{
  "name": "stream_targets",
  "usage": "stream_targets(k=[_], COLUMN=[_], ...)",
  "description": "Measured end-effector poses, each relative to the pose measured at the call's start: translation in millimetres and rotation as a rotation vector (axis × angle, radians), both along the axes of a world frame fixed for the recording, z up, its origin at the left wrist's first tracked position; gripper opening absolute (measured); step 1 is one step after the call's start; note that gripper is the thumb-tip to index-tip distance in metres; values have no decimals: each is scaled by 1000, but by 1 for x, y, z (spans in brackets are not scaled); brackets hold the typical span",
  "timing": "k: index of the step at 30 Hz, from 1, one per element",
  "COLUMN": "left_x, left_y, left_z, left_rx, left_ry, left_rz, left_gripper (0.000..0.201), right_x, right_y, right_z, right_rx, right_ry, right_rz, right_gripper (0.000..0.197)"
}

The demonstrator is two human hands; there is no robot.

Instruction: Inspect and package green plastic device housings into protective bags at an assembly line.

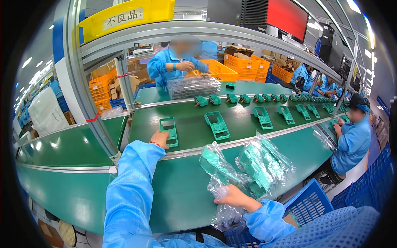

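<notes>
My left hand reaches over the belt, its fingers closed on the left edge of a green plastic housing with a rectangular window. Nearer to me, my right hand grips the crumpled neck of a clear plastic bag. Inside that bag shows a green housing. Just right of it lies a bundle of more bagged green housings on the green worktop. Another loose housing rests on the belt, right of my left hand.
More housings and a row of small green parts line the conveyor belt. A metal frame post rises at left. Across the belt a person works by stacked clear trays. Another person sits at right, near a blue crate.
</notes>
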State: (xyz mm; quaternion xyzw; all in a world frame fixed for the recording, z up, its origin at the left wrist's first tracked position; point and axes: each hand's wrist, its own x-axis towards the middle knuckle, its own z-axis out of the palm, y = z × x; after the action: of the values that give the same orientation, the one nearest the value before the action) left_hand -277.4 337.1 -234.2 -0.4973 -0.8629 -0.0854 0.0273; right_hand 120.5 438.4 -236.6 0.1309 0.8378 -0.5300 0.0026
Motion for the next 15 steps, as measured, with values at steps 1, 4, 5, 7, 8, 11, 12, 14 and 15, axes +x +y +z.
stream_targets(k=[1, 4, 5, 7, 8, 11, 12, 14, 15], left_x=[4, 25, 39, 74, 89, 152, 172, 204, 216], left_y=[1, 4, 5, -2, -7, -20, -28, -43, -49], left_z=[-1, 1, 7, 27, 31, 38, 33, 17, 7], left_rx=[-10, 39, 91, 75, 57, 7, 20, 73, 111], left_ry=[-19, -30, -62, -35, -304, -681, -769, -1020, -1185], left_rz=[32, 50, 69, 26, -69, -389, -388, -385, -380], left_gripper=[56, 57, 56, 55, 54, 52, 52, 53, 55], right_x=[1, 5, 7, 9, 10, 19, 20, 29, 32], right_y=[0, 3, 5, 8, 9, 10, 10, 9, 12], right_z=[1, 5, 7, 10, 11, 24, 27, 42, 47], right_rx=[-2, 30, -1, -36, -180, -410, -550, -640, -637], right_ry=[-6, 3, 27, 45, 138, 364, 402, 460, 454], right_rz=[-9, -21, -12, -5, -39, -99, -163, -333, -328], right_gripper=[30, 30, 28, 26, 23, 21, 20, 24, 24])
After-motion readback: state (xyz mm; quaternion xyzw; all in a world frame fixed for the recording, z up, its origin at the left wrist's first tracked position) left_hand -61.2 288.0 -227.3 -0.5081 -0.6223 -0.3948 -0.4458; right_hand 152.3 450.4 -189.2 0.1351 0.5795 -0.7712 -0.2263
